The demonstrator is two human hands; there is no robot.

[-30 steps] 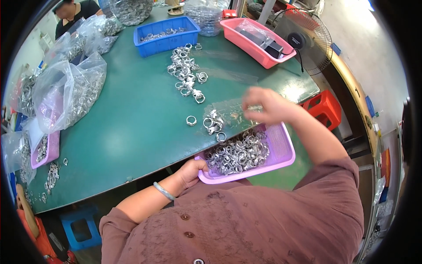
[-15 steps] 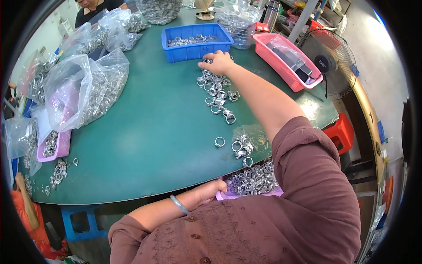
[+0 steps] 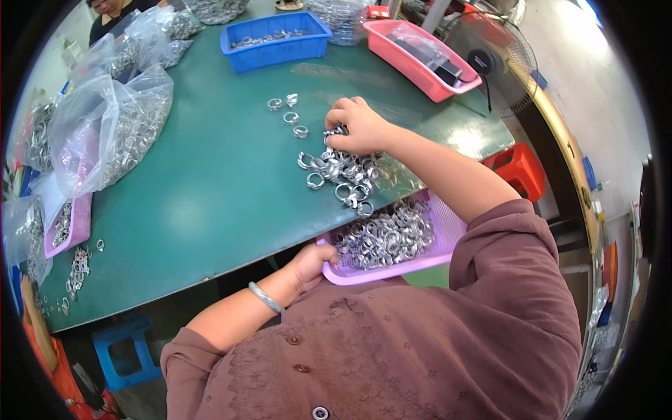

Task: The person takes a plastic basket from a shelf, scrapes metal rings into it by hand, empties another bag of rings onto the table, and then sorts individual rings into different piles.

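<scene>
My left hand (image 3: 313,266) grips the near left rim of a purple plastic basket (image 3: 448,222) held just under the table edge. Silvery metal rings (image 3: 392,238) fill much of the basket. Over the table, my right hand (image 3: 358,127) curls round the far side of a loose pile of similar rings (image 3: 343,168), with some between thumb and fingers. The near end of that pile reaches the table edge above the basket. Several single rings (image 3: 290,117) lie apart, to the left of my right hand.
Farther back on the green table (image 3: 210,203) stand a blue bin (image 3: 276,57) with rings and a pink basket (image 3: 420,66) holding a dark object. Clear bags of rings (image 3: 133,133) crowd the left. Beyond the right edge are a fan (image 3: 483,63) and a red stool (image 3: 516,171).
My right hand has come back from beside the blue bin toward the near edge, and the rings have moved with it. More of the purple basket shows. My left hand still holds its rim.
</scene>
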